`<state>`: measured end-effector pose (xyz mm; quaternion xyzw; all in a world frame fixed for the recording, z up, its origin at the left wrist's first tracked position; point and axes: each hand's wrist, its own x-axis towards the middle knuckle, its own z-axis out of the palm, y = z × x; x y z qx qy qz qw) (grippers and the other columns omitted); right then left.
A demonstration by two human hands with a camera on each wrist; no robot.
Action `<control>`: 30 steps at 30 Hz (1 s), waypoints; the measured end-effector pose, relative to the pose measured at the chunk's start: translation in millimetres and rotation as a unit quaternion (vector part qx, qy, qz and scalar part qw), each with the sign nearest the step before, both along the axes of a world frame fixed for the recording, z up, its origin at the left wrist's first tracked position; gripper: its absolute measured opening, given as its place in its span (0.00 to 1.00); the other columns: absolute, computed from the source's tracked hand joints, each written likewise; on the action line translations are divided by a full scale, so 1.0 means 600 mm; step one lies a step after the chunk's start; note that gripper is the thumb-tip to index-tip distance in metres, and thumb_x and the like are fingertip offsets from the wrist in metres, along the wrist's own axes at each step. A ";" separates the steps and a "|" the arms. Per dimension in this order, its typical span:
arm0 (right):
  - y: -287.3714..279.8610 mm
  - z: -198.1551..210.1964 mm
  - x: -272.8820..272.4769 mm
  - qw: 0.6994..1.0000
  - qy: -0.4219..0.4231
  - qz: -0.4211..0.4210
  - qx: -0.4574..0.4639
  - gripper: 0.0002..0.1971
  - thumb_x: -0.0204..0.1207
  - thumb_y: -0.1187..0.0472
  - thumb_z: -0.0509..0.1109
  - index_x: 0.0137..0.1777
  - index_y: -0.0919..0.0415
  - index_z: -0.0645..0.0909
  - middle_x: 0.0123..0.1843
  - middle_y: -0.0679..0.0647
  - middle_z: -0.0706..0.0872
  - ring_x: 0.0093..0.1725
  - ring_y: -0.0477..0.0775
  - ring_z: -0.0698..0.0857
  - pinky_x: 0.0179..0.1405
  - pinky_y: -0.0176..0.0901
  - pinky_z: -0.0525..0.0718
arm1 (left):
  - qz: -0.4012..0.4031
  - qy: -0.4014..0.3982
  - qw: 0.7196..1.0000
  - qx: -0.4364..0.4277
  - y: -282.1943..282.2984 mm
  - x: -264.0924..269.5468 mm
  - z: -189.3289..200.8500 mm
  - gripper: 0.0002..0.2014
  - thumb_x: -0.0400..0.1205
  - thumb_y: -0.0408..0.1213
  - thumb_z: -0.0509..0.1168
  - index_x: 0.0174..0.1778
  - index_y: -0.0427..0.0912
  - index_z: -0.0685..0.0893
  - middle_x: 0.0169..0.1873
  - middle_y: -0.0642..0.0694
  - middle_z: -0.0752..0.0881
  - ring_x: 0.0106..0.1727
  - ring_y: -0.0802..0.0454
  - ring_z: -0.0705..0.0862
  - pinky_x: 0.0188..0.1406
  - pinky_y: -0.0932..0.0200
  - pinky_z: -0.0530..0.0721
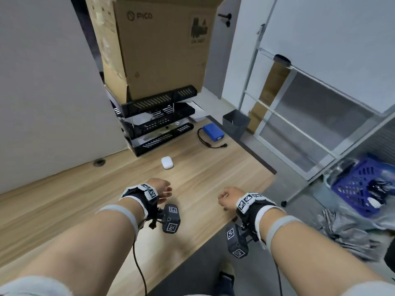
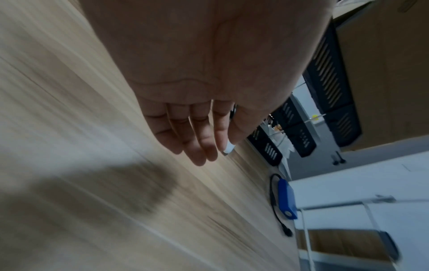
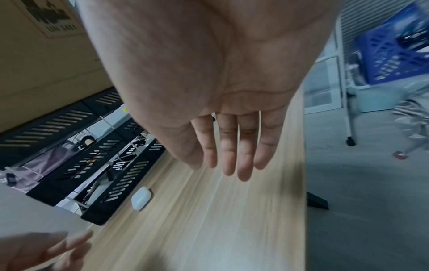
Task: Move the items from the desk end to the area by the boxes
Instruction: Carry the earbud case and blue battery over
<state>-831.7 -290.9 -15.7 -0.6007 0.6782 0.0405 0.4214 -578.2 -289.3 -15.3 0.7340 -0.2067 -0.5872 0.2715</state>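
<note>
A white earbud case (image 1: pixel 167 162) (image 3: pixel 141 198) lies on the wooden desk (image 1: pixel 85 199), a little in front of a black tiered tray rack (image 1: pixel 158 122). Farther right sits a blue battery pack (image 1: pixel 212 132) (image 2: pixel 287 199) with a black cable (image 1: pixel 205 142). A tall cardboard box (image 1: pixel 158 45) stands on the rack. My left hand (image 1: pixel 162 189) (image 2: pixel 197 139) hovers over the desk short of the case, fingers straight, holding nothing. My right hand (image 1: pixel 226 198) (image 3: pixel 232 155) hovers near the desk's right edge, fingers relaxed and empty.
A grey partition (image 1: pixel 49 92) runs along the desk's left side. Off the right edge are a grey bin (image 1: pixel 235 122), a white metal frame (image 1: pixel 299 129) on casters, a blue basket (image 1: pixel 361 186) and grey cloth (image 1: pixel 346 227) on the floor.
</note>
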 end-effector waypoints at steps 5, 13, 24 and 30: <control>-0.144 -0.002 -0.072 0.997 0.052 0.053 -0.003 0.14 0.71 0.53 0.72 0.56 0.50 0.80 0.61 0.54 0.85 0.57 0.58 0.85 0.60 0.44 0.82 | 0.071 -0.026 0.997 0.020 -0.057 -0.053 -0.008 0.05 0.85 0.30 0.61 0.43 0.38 0.80 0.44 0.40 0.84 0.36 0.48 0.84 0.42 0.55 0.77; -0.326 -0.001 -0.062 0.974 0.161 0.146 -0.057 0.33 0.67 0.48 0.74 0.73 0.52 0.69 0.70 0.60 0.70 0.67 0.64 0.77 0.63 0.51 0.80 | 0.151 -0.096 0.984 0.015 -0.158 -0.044 -0.055 0.32 0.77 0.31 0.73 0.75 0.40 0.67 0.63 0.31 0.82 0.44 0.41 0.86 0.44 0.48 0.86; -0.487 -0.086 0.017 0.960 0.209 0.151 -0.107 0.62 0.60 0.38 0.79 0.86 0.49 0.41 0.86 0.65 0.47 0.85 0.67 0.51 0.81 0.62 0.64 | 0.089 -0.333 0.937 0.051 -0.273 -0.049 -0.164 0.24 0.74 0.45 0.70 0.66 0.54 0.76 0.61 0.36 0.74 0.63 0.34 0.73 0.61 0.46 0.77; -0.544 -0.115 0.088 0.955 0.216 0.181 -0.092 0.62 0.59 0.35 0.77 0.84 0.36 0.35 0.87 0.62 0.36 0.86 0.71 0.42 0.79 0.70 0.62 | 0.083 -0.342 0.935 0.041 -0.270 -0.037 -0.176 0.26 0.73 0.50 0.72 0.63 0.49 0.72 0.57 0.38 0.78 0.59 0.34 0.78 0.58 0.48 0.78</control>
